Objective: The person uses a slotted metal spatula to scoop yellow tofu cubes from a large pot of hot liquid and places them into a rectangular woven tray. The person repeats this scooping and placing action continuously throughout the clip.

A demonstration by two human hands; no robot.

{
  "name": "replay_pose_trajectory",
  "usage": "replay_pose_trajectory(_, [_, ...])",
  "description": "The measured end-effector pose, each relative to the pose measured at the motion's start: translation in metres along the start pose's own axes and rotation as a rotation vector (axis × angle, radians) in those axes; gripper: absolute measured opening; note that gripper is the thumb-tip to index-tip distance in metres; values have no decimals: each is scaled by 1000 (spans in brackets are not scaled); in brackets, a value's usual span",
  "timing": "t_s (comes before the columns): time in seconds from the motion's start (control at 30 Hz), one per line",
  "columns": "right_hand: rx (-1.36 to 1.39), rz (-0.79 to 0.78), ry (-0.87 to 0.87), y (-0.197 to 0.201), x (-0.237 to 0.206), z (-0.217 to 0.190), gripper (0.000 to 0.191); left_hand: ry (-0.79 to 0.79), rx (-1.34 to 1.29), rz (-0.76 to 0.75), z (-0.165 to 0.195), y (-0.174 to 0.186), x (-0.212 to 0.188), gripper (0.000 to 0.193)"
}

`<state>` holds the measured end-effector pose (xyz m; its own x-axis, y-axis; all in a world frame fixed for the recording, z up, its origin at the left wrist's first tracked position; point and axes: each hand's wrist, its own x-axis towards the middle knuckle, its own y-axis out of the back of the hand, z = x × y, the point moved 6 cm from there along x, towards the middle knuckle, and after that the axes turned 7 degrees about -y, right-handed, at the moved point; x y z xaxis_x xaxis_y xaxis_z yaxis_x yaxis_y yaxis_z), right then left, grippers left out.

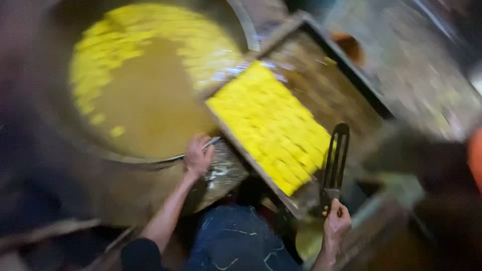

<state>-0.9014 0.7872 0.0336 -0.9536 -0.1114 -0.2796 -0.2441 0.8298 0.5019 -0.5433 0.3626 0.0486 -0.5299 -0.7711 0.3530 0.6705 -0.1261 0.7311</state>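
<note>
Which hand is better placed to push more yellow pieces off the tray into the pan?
Right hand, probably: it grips the dark slotted spatula beside the yellow pieces. The left hand is on the tray edge at the pan.

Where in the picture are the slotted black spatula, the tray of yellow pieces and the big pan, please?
slotted black spatula [335,160], head view, on its slotted blade.
tray of yellow pieces [329,90], head view, on its bare brown part.
big pan [150,105], head view, on the brownish liquid inside.

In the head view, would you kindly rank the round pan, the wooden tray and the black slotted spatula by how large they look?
1. Round pan, widest in the picture.
2. Wooden tray, somewhat smaller; its far corner runs out of sight, and blur makes this gap unsure.
3. Black slotted spatula, plainly the smallest, held by the right hand.
</note>
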Motion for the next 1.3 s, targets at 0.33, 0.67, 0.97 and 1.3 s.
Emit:
replay_pose_trajectory(0.33, [-92, -923, 403, -415, -158, -186, 32, 367, 345, 114, -240, 163, -63, 48])
replay_pose_trajectory(0.67, [-816, -897, 861, -696, -238, -214, 53, 494, 256, -56, -269, 155, -73, 77])
replay_pose_trajectory(0.97, [-892, -915, 1277, -929, -263, -317, 41, 602, 143, -208, -286, 142, -82, 77])
replay_pose_trajectory(1.3, [-451, -1310, 554, -940, -367, -217, 57, 602, 64, -182, -291, 153, -81, 71])
